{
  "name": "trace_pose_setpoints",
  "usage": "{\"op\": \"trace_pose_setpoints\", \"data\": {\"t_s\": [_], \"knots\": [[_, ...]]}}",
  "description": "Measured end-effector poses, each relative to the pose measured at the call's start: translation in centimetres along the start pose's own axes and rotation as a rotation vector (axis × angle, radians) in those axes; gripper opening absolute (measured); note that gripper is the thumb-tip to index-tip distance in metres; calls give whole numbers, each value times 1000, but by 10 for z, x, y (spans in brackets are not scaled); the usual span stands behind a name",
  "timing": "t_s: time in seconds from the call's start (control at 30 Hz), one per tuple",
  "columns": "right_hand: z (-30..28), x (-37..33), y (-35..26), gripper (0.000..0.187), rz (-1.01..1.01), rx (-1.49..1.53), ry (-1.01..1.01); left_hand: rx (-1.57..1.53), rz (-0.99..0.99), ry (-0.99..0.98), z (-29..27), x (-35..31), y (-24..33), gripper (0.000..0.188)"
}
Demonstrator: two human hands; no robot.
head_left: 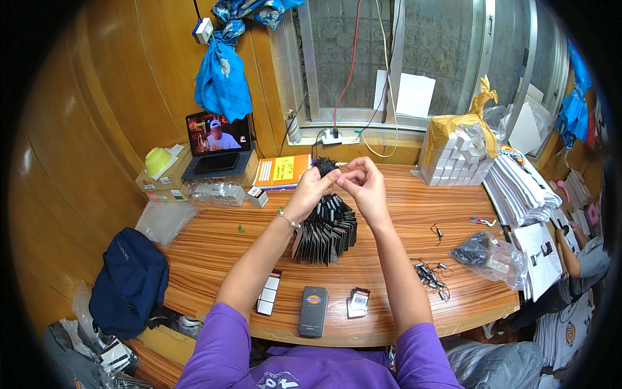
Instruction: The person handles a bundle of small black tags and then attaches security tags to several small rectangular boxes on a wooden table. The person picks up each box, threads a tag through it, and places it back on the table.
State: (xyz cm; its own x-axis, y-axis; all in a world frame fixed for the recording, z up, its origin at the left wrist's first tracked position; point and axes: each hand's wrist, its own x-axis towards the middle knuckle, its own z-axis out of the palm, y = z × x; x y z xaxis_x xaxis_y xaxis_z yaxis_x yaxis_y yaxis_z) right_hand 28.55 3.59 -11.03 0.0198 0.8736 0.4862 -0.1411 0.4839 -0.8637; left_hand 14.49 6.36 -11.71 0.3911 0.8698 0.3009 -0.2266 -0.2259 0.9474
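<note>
A thick bunch of black hang tags [326,240] fans out over the table in front of me, its black cords gathered at the top. My left hand [313,193] is closed around the corded upper end of the bunch. Beside it, my right hand [366,194] is raised with thumb and index finger pinched, their tips meeting my left fingertips. Whatever lies in that pinch is too small to make out. Closer to me lie a dark grey box [313,312], a small stack of tags [358,303] and a strip of white labels [268,295].
Several loose black cords with fasteners [433,279] lie at the right, near a plastic bag [495,259]. Folded white garments [518,188] and wrapped white boxes [457,159] stand behind. At left are a laptop [219,146] and navy bag [129,279]. Another person's arm [573,253] shows far right.
</note>
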Motion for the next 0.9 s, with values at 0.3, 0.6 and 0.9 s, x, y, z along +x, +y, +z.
{"op": "trace_pose_setpoints", "data": {"t_s": [0.3,0.6,0.9], "knots": [[-13,-19,29,16,128,898,18,395,73,126,-2,-5,-13,27],[-25,-13,49,17,149,-9,-375,444,-20,101,-8,0,-5,26],[-21,-12,32,21,266,285,-129,193,-152,134,-1,0,8,31]]}}
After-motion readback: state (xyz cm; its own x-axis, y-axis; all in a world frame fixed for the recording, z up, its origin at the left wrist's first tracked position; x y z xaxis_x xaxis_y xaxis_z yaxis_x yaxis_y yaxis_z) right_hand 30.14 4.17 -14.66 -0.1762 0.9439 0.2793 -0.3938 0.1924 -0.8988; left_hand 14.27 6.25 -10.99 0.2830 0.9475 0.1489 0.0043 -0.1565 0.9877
